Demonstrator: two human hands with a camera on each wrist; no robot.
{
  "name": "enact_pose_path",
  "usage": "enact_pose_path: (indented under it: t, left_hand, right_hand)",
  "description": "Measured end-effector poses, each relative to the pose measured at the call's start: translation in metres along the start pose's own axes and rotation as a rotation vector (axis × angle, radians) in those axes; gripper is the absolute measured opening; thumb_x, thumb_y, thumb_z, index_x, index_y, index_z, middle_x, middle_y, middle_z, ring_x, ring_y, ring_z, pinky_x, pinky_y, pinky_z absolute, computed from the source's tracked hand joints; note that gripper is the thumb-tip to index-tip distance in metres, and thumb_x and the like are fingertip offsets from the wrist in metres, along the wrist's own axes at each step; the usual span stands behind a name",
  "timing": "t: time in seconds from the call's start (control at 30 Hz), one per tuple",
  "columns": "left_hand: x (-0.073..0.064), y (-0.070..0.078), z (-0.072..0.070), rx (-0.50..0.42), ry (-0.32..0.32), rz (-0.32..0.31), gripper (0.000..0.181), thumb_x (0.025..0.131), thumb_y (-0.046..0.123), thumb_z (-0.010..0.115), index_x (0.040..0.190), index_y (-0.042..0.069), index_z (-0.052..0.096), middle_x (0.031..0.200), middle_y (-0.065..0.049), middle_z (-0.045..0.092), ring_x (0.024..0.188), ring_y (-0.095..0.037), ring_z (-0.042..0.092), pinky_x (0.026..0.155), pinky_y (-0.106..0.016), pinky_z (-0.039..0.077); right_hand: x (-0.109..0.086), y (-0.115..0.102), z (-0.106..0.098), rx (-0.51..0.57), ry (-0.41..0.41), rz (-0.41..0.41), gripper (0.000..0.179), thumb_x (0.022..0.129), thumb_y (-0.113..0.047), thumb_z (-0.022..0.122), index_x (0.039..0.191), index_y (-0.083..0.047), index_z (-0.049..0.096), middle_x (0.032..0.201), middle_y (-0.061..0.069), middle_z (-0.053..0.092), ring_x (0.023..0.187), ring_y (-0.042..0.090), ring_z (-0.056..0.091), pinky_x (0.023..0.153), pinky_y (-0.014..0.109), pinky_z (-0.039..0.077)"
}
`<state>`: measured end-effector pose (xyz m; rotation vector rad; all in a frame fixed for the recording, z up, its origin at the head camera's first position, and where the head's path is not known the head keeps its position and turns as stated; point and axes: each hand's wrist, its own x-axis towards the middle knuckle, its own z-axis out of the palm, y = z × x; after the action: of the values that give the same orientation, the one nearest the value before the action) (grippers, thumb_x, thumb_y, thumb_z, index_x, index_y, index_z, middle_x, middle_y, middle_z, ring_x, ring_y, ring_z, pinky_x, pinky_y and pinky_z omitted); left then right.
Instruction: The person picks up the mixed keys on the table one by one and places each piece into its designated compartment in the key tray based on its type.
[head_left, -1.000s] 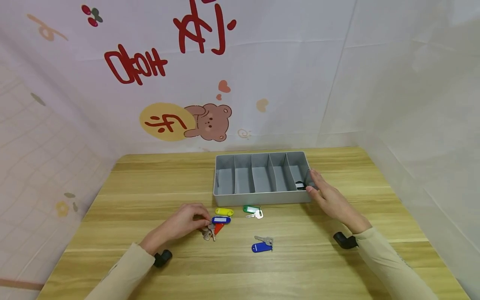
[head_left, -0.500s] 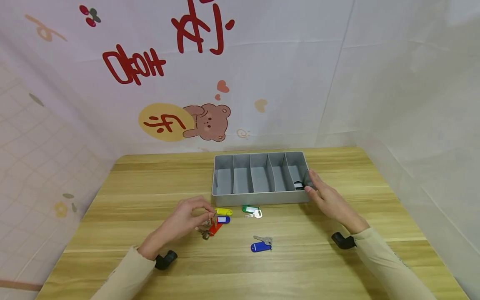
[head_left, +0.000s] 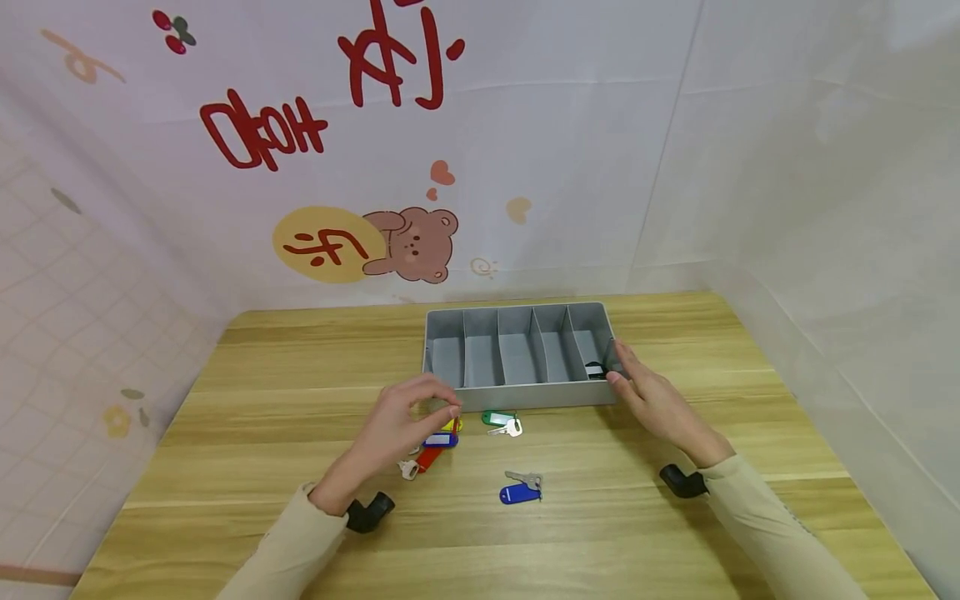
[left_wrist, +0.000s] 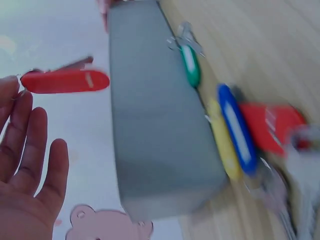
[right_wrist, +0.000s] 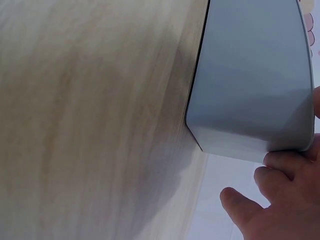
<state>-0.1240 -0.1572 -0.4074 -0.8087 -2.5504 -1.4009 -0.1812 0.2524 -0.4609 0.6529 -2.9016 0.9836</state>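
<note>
My left hand (head_left: 401,425) pinches the ring of a red key tag (left_wrist: 70,81) between thumb and fingertips, its key beside it, raised near the tray's front left corner. A grey five-compartment tray (head_left: 525,397) stands on the table. My right hand (head_left: 660,408) touches its right end, fingers along the end wall (right_wrist: 232,145) and thumb at the front corner. Below the left hand lie another red key tag (head_left: 430,459), a blue key tag (head_left: 439,440) and a yellow key tag (left_wrist: 223,140), with keys among them.
A green key tag (head_left: 498,417) with a key lies before the tray. Nearer the person is a blue key tag (head_left: 520,494) with its key. A black item with a white label (head_left: 595,371) sits in the tray's rightmost compartment. White printed cloth (head_left: 562,167) hangs behind.
My left hand has lifted the red key tag from the pile and moved right and toward the tray. My right hand stays at the tray's right end.
</note>
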Motion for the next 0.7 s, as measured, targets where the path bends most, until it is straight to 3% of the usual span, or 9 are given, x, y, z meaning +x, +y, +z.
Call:
enact_pose_path:
  t: [0.4, 0.7]
  left_hand:
    - [0.033, 0.022, 0.036, -0.185, 0.099, 0.036, 0.007, 0.093, 0.009, 0.078, 0.1, 0.011, 0.08, 0.101, 0.007, 0.072, 0.1, -0.014, 0.066, 0.091, -0.041, 0.054]
    - [0.063, 0.033, 0.064, -0.165, 0.13, 0.113, 0.005, 0.093, 0.008, 0.077, 0.098, 0.009, 0.08, 0.099, 0.003, 0.073, 0.094, -0.013, 0.067, 0.083, -0.032, 0.054]
  right_hand:
    - [0.002, -0.001, 0.0, 0.005, -0.011, 0.003, 0.067, 0.113, -0.031, 0.044, 0.163, 0.005, 0.016, 0.166, 0.029, 0.019, 0.151, 0.047, 0.025, 0.118, 0.063, 0.025]
    - [0.001, -0.002, -0.003, 0.011, -0.022, 0.024, 0.068, 0.113, -0.032, 0.044, 0.163, 0.003, 0.016, 0.167, 0.028, 0.019, 0.149, 0.048, 0.028, 0.118, 0.064, 0.025]
